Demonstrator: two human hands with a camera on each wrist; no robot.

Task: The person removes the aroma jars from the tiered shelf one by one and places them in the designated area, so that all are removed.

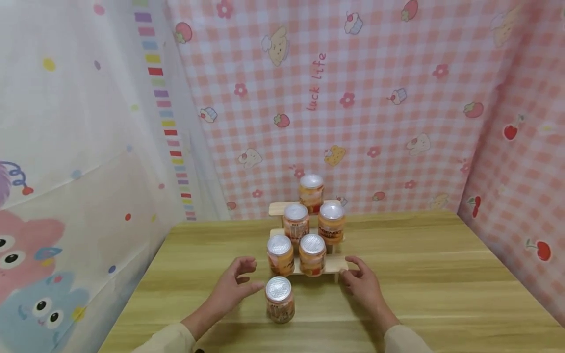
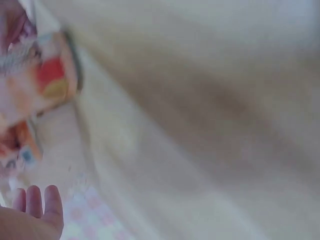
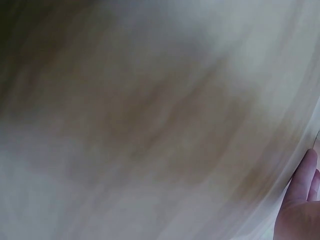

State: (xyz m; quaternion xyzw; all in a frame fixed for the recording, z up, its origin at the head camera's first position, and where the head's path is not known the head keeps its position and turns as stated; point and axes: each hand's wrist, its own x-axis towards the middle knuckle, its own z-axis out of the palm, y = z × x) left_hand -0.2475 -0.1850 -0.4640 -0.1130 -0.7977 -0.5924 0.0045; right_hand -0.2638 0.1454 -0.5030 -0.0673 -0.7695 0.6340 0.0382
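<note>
The jar (image 1: 279, 305) stands upright on the surface (image 1: 441, 294), by itself in front of the little wooden stepped rack (image 1: 332, 264), its foil lid facing up and its long axis vertical. It sits just to the right of my left hand (image 1: 234, 287), close to my thumb and fingertips but, as far as I can see from the head view, not touching them. My left hand is the nearer of the two; its fingers are loosely curled and spread toward the jar, and it holds nothing. My left wrist view is blurred, showing only an orange label at the upper left and my fingertips at the bottom edge.

My right hand (image 1: 364, 287) lies on the other side, farther from the jar, with relaxed fingers next to the front right corner of the rack's lowest step; whether it touches the wood I cannot tell. It holds nothing either.

Five more jars (image 1: 312, 255) stand on the rack: two low, two on the middle step, one on top.
</note>
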